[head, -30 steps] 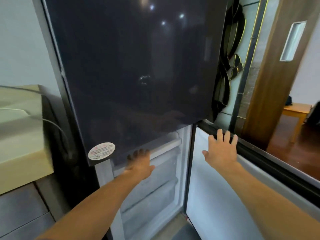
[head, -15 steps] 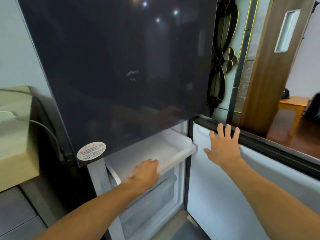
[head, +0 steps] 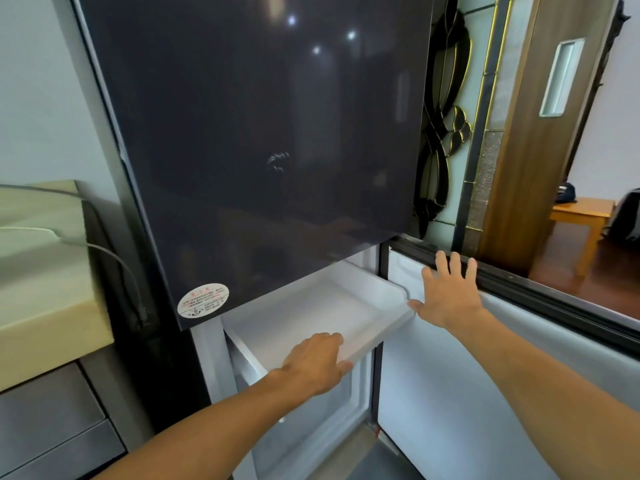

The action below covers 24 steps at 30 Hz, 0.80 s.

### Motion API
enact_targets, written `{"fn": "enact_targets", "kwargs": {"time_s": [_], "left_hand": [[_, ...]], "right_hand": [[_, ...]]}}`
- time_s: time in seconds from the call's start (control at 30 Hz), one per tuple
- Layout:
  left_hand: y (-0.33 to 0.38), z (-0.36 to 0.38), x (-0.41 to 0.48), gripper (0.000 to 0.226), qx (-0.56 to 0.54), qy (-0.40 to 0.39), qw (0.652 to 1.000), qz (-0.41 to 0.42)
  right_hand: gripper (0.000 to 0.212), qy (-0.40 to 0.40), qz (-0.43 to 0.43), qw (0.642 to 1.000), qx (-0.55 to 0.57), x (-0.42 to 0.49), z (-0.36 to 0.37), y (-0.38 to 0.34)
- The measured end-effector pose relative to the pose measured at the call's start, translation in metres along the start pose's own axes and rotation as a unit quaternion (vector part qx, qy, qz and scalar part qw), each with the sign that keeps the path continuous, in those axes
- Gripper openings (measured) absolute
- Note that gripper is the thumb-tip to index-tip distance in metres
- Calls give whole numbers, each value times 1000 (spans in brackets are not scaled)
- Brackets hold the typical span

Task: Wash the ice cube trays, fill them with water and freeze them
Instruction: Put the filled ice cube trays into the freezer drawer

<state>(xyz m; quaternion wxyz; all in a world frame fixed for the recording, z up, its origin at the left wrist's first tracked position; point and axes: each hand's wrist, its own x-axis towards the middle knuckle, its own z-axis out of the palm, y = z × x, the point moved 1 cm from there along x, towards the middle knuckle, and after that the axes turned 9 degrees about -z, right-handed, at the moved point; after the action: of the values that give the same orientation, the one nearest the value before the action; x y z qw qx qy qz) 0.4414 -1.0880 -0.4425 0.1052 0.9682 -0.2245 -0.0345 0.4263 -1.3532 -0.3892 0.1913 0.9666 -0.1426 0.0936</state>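
Observation:
The freezer compartment under the dark glossy fridge door (head: 263, 133) stands open. Its top white drawer (head: 377, 299) is pulled out and looks bare inside. My left hand (head: 317, 363) grips the drawer's front edge, fingers curled over the rim. My right hand (head: 448, 294) lies flat with spread fingers on the inside of the open freezer door (head: 485, 393), just below its black seal. More frosted drawers (head: 311, 431) sit below the pulled-out one. No ice cube tray is in view.
A beige appliance (head: 45, 271) with a grey cable stands on a grey cabinet (head: 52, 427) to the left. Right of the fridge are a decorated glass panel (head: 446, 133), a wooden door (head: 540, 133) and a room with a small wooden table (head: 585, 216).
My left hand reached under the dark door, took the top drawer's front and pulled it out toward me. My right hand stayed flat on the open freezer door.

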Motion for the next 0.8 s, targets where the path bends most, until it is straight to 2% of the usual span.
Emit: {"fn": "enact_targets", "kwargs": {"time_s": [0.07,0.17,0.33,0.4,0.47,0.53,0.63,0.8], "left_hand": [[-2,-10,-8,55,3,25,1000,7],[-12,-31,-25,53,-10,63,998,13],[-30,-76,-72,42,-25,120,992,24],[-40,-99,-96,34,-28,156,987,32],[-50,-126,-120,26,-47,197,978,41],[-62,-153,-145,23,-59,242,968,37],[-85,-194,-178,22,-71,300,951,16],[-133,-264,-229,24,-53,392,918,-40]], "right_hand": [[75,15,-5,1000,24,-7,-15,-11],[56,79,-46,994,56,-24,-44,-39],[29,192,-102,960,180,-55,-103,-83],[32,238,-119,943,202,-69,-130,-100],[43,277,-131,926,220,-84,-158,-115],[53,306,-140,908,250,-98,-189,-129],[57,333,-170,874,310,-110,-236,-152],[57,376,-258,787,414,-113,-325,-198]]}}
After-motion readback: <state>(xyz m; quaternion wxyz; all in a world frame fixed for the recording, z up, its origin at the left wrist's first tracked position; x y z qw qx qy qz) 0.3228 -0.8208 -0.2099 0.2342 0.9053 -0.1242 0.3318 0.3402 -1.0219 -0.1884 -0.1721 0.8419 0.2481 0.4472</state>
